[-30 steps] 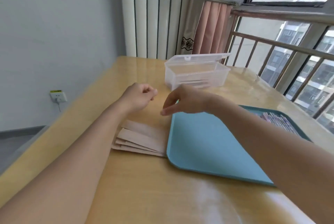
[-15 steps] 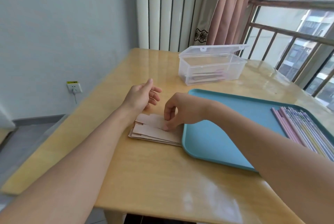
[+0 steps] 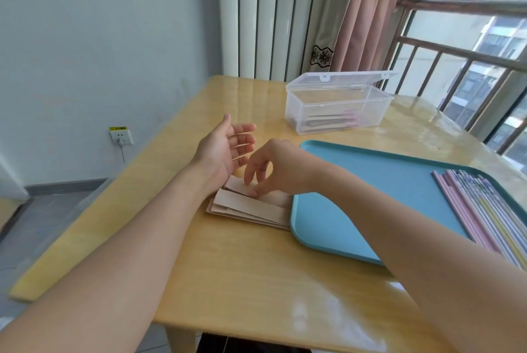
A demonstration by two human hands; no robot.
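Paper sleeves (image 3: 251,210) left of tray (image 3: 356,198), straws (image 3: 482,210) on tray, box (image 3: 336,107) behind.

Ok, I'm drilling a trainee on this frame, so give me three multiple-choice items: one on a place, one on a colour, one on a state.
1. Where does the stack of brown paper sleeves lie?
A. in the clear box
B. on the table beside the tray
C. on the tray

2. What colour is the tray?
A. red
B. teal
C. white

3. What is the right hand doing?
A. pinching the top sleeve
B. holding a straw
C. resting flat on the tray

Answers: B, the stack sits on bare wood at the tray's edge; B, its whole surface is teal; A, thumb and fingers close on the top sleeve.
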